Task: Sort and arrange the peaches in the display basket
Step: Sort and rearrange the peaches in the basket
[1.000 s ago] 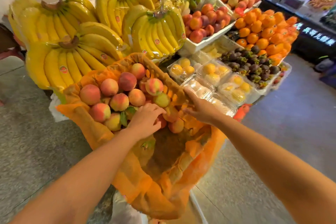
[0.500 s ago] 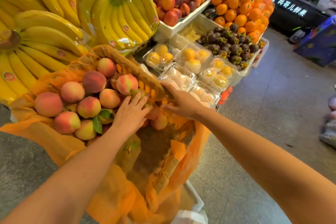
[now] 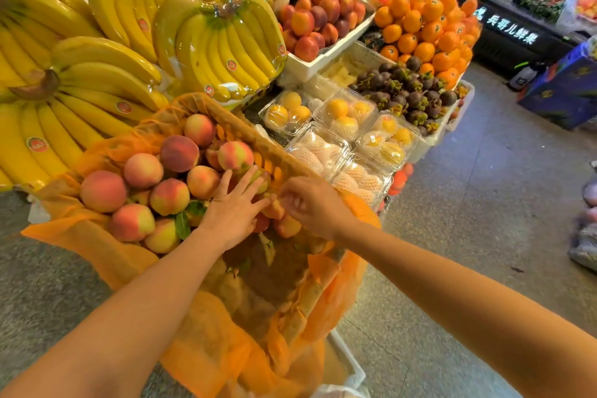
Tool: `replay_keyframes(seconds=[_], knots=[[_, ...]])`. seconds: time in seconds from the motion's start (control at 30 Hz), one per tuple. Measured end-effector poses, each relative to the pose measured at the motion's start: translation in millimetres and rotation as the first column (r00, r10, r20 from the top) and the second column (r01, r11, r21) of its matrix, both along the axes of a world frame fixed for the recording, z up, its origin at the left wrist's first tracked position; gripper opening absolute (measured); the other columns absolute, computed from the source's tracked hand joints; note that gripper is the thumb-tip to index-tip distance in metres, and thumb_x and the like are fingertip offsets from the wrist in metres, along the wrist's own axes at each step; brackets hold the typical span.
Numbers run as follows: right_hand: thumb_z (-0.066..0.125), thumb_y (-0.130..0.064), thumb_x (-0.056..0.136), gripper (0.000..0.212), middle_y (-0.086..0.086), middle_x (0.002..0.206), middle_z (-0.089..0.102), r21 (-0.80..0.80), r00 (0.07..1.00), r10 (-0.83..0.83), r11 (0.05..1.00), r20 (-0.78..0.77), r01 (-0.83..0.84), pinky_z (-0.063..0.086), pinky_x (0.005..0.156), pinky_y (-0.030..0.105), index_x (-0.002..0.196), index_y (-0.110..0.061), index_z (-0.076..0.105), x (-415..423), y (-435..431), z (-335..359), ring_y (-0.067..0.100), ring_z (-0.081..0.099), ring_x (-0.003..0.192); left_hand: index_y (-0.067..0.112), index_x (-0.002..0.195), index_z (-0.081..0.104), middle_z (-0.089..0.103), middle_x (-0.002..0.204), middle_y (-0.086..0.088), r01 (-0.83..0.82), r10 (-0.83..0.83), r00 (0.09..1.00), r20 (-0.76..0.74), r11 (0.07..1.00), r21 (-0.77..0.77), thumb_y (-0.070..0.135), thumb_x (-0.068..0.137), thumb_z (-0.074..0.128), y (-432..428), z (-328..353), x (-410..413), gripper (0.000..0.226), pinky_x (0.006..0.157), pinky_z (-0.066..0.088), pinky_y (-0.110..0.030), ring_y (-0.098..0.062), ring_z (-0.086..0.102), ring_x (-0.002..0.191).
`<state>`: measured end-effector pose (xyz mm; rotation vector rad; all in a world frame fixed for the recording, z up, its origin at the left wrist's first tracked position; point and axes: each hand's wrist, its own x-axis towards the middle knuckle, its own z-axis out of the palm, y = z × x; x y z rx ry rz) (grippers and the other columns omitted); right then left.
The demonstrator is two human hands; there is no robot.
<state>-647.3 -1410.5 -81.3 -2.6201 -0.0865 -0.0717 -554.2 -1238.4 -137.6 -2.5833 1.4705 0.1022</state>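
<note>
A woven display basket (image 3: 239, 125) lined with orange mesh holds a pile of pink-yellow peaches (image 3: 179, 153) on its left side. Its near right part shows bare lining. My left hand (image 3: 233, 211) lies flat with spread fingers on the peaches at the pile's right edge, fingertips against a greenish peach (image 3: 262, 178). My right hand (image 3: 310, 204) hovers just right of it, inside the basket's right rim. Its fingers are bent down over two small peaches (image 3: 287, 225). Whether they grip one is hidden.
Banana bunches (image 3: 219, 39) crowd behind and left of the basket. Clear clamshell boxes of fruit (image 3: 344, 119) sit right of the rim, with mangosteens (image 3: 405, 92), oranges (image 3: 426, 26) and nectarines (image 3: 318, 19) behind. Grey floor lies to the right, where a blue box (image 3: 563, 92) stands.
My right hand let go of the basket rim and moved in over the small peaches. My left hand opened flat and slid toward the far right of the pile.
</note>
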Motion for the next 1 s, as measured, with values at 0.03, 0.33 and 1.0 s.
replay_keyframes(seconds=[0.03,0.33,1.0], knots=[[0.061,-0.027,0.092,0.026,0.003,0.104,0.066,-0.021,0.988,-0.042,0.999,-0.147,0.04,0.054,0.075,0.036,0.114,-0.013,0.061,-3,10,-3,0.018,0.063,0.089,0.034,0.146,0.032,-0.004,0.162,-0.006,0.006,-0.006,1.0,0.007,1.0,0.003,0.035,0.095,0.046,2,1,1,0.053,0.113,-0.006,-0.059,-0.026,-0.021,0.146],[0.049,-0.022,0.101,0.06,0.012,0.151,0.033,0.105,0.562,-0.327,0.792,-0.76,0.602,0.037,0.099,0.025,0.151,-0.01,0.02,2,46,-15,0.028,0.039,0.135,0.037,0.148,0.027,-0.015,0.161,-0.007,0.097,-0.098,0.995,0.027,0.994,0.04,0.03,0.096,0.044,12,0,14,0.055,0.107,-0.014,-0.068,-0.027,-0.026,0.144],[0.073,-0.027,0.085,0.07,0.012,0.137,0.047,0.263,0.163,-0.695,-0.039,-0.701,0.964,0.044,0.089,0.033,0.141,-0.011,0.033,19,87,-78,0.029,0.05,0.12,0.036,0.151,0.013,-0.017,0.16,-0.009,0.36,-0.361,0.933,0.011,0.932,0.051,0.028,0.099,0.038,20,-1,58,0.059,0.09,-0.035,-0.067,-0.025,-0.027,0.144]])
